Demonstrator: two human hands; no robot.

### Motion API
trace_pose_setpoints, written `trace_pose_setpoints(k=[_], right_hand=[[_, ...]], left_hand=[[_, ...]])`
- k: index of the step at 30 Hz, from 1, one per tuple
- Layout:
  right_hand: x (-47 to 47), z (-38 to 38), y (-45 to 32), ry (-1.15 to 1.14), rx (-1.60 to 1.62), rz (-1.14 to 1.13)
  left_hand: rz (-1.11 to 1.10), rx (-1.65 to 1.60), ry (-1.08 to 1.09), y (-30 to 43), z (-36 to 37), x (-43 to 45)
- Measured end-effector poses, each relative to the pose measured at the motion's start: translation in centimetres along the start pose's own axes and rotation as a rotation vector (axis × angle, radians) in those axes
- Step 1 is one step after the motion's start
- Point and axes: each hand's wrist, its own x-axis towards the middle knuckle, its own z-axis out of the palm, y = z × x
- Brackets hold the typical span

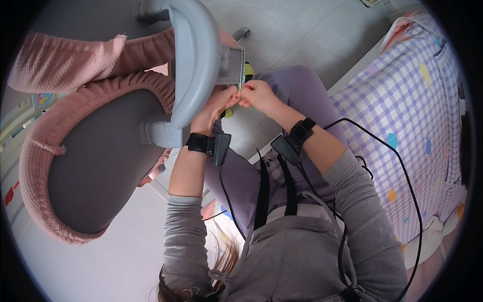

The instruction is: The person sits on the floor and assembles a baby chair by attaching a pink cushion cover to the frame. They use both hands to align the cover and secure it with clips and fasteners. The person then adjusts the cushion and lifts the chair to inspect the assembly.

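A chair lies tipped in front of me, its grey seat panel (105,158) edged by an elasticated pink fabric cover (36,166). Its curved grey plastic armrest (200,60) rises close by my left hand (224,99). A thin pale green braided cord (242,62) runs along the edge of a grey bracket (231,66) behind the armrest. At the cord's lower end, the fingertips of my left hand and my right hand (258,93) meet and pinch it. The exact finger grip is too small to make out. A second pink cover (68,62) wraps the other padded part.
To the right stands a bed with a purple checked cover (400,124). Black cables (405,181) run from the devices on my wrists. A caster (244,32) and yellow-green wheel parts (249,70) sit near the grey floor (286,34). White rails (15,124) line the left side.
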Motion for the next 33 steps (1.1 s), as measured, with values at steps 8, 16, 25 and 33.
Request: trace_pose_setpoints(k=[8,16,25,33], right_hand=[[-0.1,-0.7,0.6,-0.030,0.178,0.050],[0.0,-0.8,-0.1,-0.068,0.146,0.078],[-0.9,-0.1,-0.7,0.144,-0.932,-0.451],[-0.6,-1.5,-2.2,0.077,-1.604,-0.733]], left_hand=[[-0.037,-0.013,-0.012,1.1,0.5,-0.9],[0.009,0.000,-0.005,0.4,0.2,-0.5],[0.269,0.292,0.012,-2.9,-0.8,1.5],[0.487,0.324,0.266,-4.0,2.0,-0.5]])
